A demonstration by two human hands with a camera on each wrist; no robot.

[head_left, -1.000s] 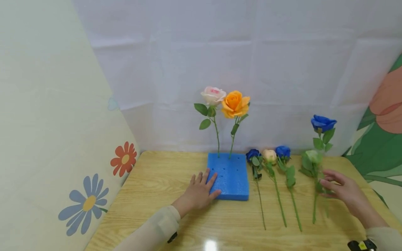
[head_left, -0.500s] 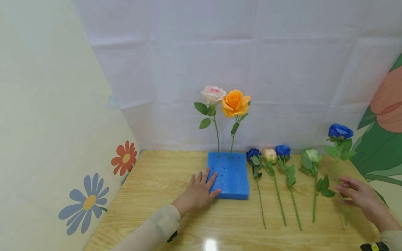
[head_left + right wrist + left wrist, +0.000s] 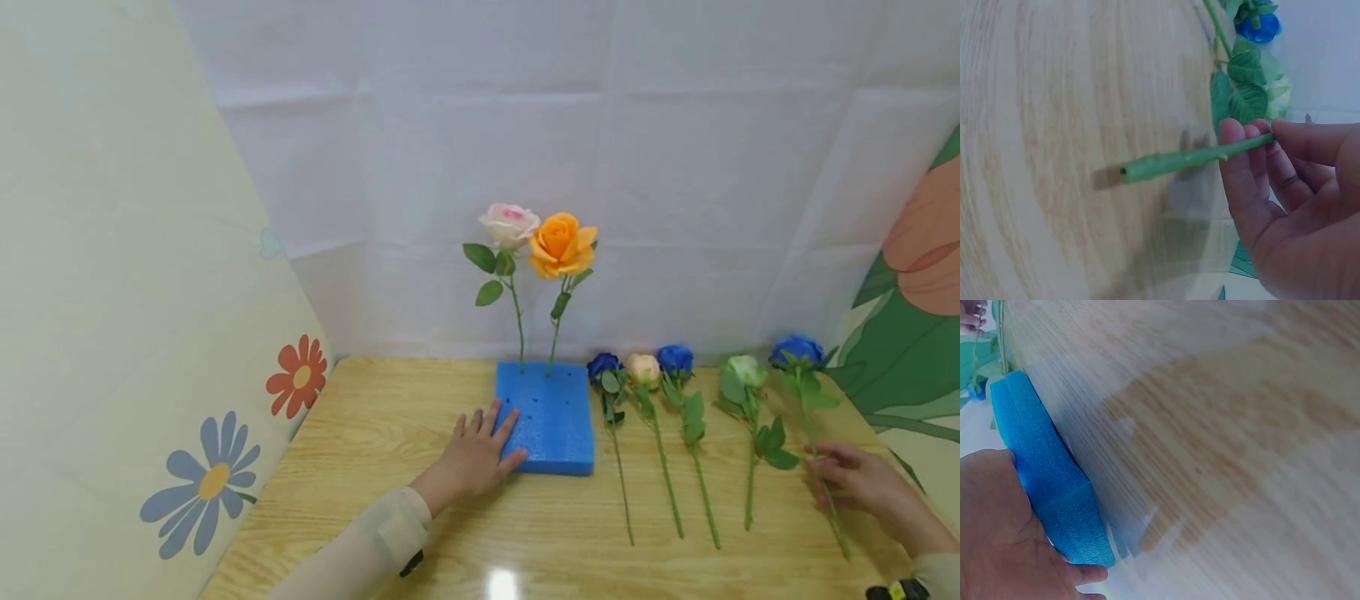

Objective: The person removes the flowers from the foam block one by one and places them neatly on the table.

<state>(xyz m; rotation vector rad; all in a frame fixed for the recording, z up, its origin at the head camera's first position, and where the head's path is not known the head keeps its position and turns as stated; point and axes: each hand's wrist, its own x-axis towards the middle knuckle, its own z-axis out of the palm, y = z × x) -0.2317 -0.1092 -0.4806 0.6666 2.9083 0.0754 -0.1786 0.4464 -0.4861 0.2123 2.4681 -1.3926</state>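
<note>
In the head view, my right hand (image 3: 862,483) pinches the green stem of a blue rose (image 3: 798,352) at the table's right side. The right wrist view shows thumb and fingers on that stem (image 3: 1172,162), its cut end just above the wood. My left hand (image 3: 472,454) lies with spread fingers on the left edge of a blue foam block (image 3: 558,442). A pale pink rose (image 3: 510,225) and an orange rose (image 3: 562,246) stand upright in the block's back edge.
Right of the block lie a dark blue rose (image 3: 604,368), a peach rose (image 3: 643,371), another blue rose (image 3: 676,361) and a pale green rose (image 3: 745,372). Small holes dot the block's top. A white cloth (image 3: 420,167) hangs behind the wooden table (image 3: 390,408).
My right hand has moved right with the blue rose, past the pale green one, and the bloom has sunk toward the table. My left hand has stayed on the block.
</note>
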